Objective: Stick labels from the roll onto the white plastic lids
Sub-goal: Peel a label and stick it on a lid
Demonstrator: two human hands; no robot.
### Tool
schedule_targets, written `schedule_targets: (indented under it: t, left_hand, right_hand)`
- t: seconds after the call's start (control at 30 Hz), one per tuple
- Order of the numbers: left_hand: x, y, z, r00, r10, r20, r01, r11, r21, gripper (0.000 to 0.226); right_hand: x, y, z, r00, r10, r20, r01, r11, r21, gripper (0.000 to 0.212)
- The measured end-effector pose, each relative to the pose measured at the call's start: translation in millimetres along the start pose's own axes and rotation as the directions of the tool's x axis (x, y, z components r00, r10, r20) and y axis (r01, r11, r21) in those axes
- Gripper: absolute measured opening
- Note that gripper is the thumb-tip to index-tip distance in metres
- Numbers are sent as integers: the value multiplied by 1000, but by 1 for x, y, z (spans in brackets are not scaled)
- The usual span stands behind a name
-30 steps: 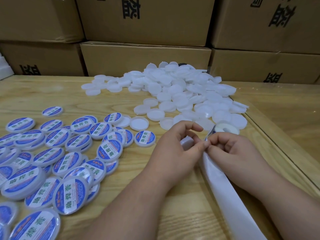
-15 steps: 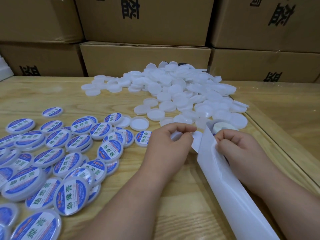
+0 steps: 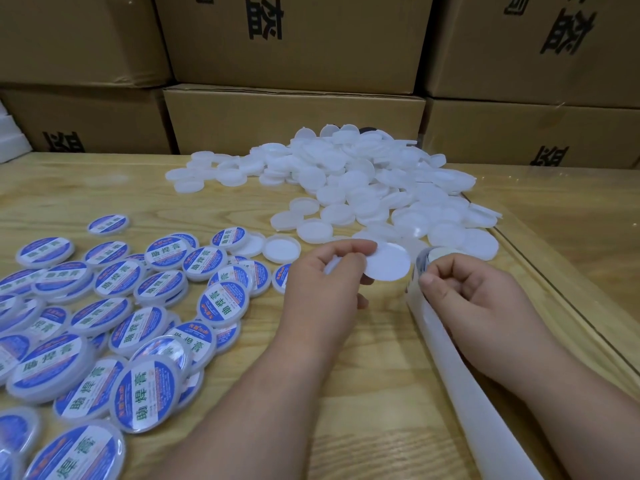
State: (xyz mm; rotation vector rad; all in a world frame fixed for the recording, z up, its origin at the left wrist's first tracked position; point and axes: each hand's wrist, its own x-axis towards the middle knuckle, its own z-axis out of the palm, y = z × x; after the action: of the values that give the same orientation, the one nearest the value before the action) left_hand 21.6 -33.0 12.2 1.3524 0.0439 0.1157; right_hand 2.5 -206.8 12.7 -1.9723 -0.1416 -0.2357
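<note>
A white round label (image 3: 387,262), blank side up, is pinched by the left hand (image 3: 325,282) above the surface (image 3: 363,375), just beside the right hand (image 3: 467,296), whose curled fingers grip the backing strip (image 3: 460,386). Labelled lids (image 3: 145,327) at left read 助焊膏; plain white lids (image 3: 363,188) are piled behind.

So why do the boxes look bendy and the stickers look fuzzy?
Head view: the wide lens bows the boxes at the edges; the nearest labelled lids sit too close, so blur; soft glare lies on the table.
</note>
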Motion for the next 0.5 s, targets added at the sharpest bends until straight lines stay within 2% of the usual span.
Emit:
schedule_targets:
  t: [0.17, 0.27, 0.4, 0.5]
  left_hand:
    - [-1, 1, 1, 1000, -1, 29, 1, 1000, 1, 23]
    - [-1, 1, 1, 999, -4, 42, 4, 1000, 1, 24]
    - [-1, 1, 2, 997, -1, 83, 0, 1000, 6, 24]
    - [-2, 0, 2, 995, 3, 100, -5, 1000, 20, 23]
  right_hand:
    - [2, 2, 2, 996, -86, -6, 86, 996, -20, 16]
    - [1, 0, 3, 992, -120, -46, 122, 992, 31, 11]
    - [0, -2, 2, 983, -172, -70, 178, 979, 94, 24]
    - [-1, -3, 3, 977, -195, -83, 203, 974, 100, 24]
